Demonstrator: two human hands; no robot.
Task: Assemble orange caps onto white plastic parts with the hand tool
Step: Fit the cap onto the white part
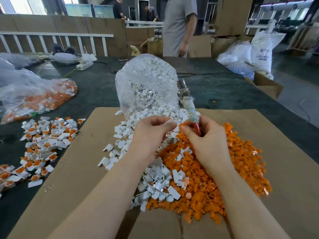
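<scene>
Both hands meet at frame centre, above a flat brown cardboard sheet (259, 135) laid on the dark green desk (96, 90).

Left hand (151, 133): fingers curled, tips pinching a small white plastic part (170, 121), blurred, shape not clear.

Right hand (205, 135): fingers wrapped round the red grip of the metal hand tool (188, 104); the taped shaft & shiny metal head stick up toward upper centre. Thumb & forefinger also pinch a small orange cap (183, 125), right beside the white part; can't tell if they touch.

Under the hands: loose pile of white plastic parts (155, 178) in centre-left of the cardboard, big heap of orange plastic caps (233, 169) at centre-right, the two mixed where they meet.

Behind the hands, upper centre: clear plastic bag of white parts (146, 80), standing, mouth spilling onto the cardboard.

Left of frame, on the desk beside the cardboard edge: scattered pile of white parts w/ orange caps fitted (43, 140). Above it, mid-left: clear plastic bag w/ orange & white pieces (43, 97), lying flat.

Far side of desk, upper left: white power strip (84, 63) w/ cable. Upper centre: amber glass bottle (158, 44), next to a person in a grey shirt (179, 23) standing. Upper right: white sacks (259, 49) & brown cardboard boxes (231, 16) on the floor.
</scene>
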